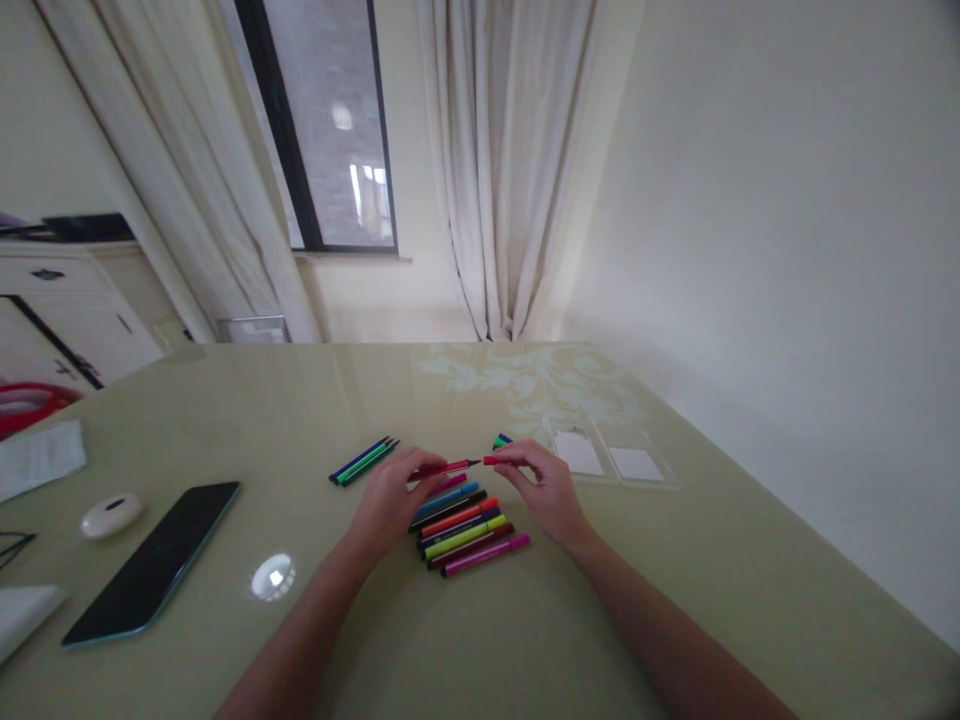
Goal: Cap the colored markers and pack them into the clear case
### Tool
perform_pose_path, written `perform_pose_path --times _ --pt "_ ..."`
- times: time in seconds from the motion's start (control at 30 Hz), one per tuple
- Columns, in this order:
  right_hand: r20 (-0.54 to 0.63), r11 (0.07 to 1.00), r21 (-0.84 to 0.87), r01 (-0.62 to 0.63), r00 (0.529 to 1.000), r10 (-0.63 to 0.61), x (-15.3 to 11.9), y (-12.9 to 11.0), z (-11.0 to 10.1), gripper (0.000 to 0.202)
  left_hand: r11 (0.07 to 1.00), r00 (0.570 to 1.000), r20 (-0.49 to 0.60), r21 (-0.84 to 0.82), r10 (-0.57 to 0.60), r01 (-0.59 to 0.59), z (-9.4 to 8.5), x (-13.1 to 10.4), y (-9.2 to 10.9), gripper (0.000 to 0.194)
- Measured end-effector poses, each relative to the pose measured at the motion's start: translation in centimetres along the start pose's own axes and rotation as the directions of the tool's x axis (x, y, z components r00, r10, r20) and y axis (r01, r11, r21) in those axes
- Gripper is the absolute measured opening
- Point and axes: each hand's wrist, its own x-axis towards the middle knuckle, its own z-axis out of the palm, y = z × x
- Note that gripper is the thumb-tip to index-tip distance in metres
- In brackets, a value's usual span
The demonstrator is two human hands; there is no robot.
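My left hand (395, 492) pinches a red felt-tip pen (454, 467), its dark tip bare and pointing right. Between the thumb and fingers of my right hand (546, 487) is a red pen cap (490, 461), a small gap away from that tip. Below both hands lies a row of capped felt-tip pens (469, 535) in several colours, side by side. Left of my left hand, a few uncapped blue and green pens (365, 461) lie together with dark tips showing. Blue and green caps (502, 440) are partly hidden behind my right hand.
A clear plastic case (609, 455) with white cards lies to the right, near the wall. On the left are a black tablet (154, 560), a white oval object (112, 516) and a folded paper (41, 460). Light reflects off the glossy table (300, 400).
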Motion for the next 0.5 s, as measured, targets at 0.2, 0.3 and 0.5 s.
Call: perform_pose_path --times 0.2,0.3,0.5 --pt "0.033 0.999 0.042 0.034 0.999 -0.035 -0.4 0.3 0.5 0.009 0.999 0.999 0.022 -0.028 0.042 -0.041 0.4 -0.1 0.8 0.017" --pt "0.037 0.997 0.063 0.035 0.999 -0.037 -0.6 0.5 0.6 0.008 0.997 0.997 0.029 -0.041 0.072 -0.071 0.8 -0.2 1.1 0.014" --pt "0.049 0.997 0.069 0.033 0.998 -0.037 -0.6 0.7 0.2 0.008 0.996 0.998 -0.001 -0.063 0.059 -0.059 1.2 -0.5 1.7 0.012"
